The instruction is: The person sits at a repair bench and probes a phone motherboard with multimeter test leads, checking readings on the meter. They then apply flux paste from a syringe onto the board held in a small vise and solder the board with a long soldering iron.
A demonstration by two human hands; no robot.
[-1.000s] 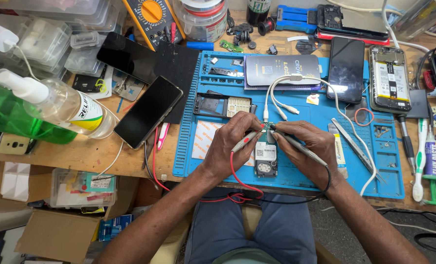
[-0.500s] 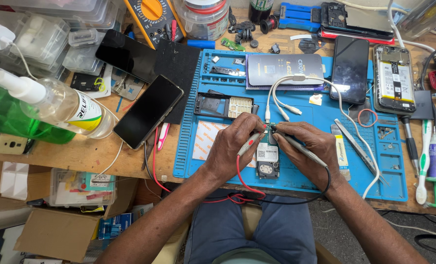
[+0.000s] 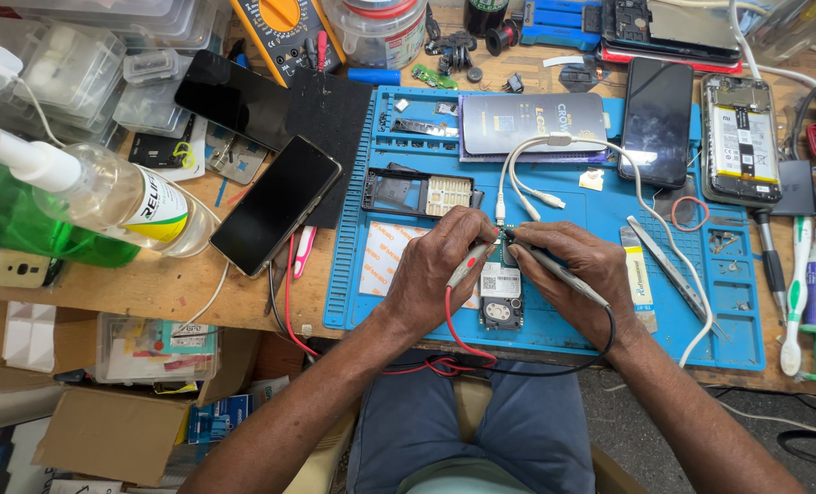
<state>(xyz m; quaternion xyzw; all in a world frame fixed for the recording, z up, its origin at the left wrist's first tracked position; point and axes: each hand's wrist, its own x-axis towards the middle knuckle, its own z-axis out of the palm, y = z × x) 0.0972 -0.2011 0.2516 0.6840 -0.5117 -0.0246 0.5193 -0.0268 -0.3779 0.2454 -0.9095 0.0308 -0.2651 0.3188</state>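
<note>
while the left hand (image 3: 440, 270) pinches the red multimeter probe (image 3: 467, 267) and the right hand (image 3: 580, 274) grips the black multimeter probe (image 3: 554, 270), both tips meet on the small phone circuit board (image 3: 500, 291) lying between the hands on the blue repair mat (image 3: 554, 197). just beyond the knuckles sits a white cable (image 3: 527, 187), right of the right hand lie tweezers (image 3: 671, 270), and farther off rests a yellow multimeter (image 3: 284, 32).

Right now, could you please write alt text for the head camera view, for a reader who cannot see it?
A seated person's left hand and right hand press a red probe and a black probe onto a small circuit board on a blue work mat. Phones, tweezers and a yellow multimeter lie around it.
</note>
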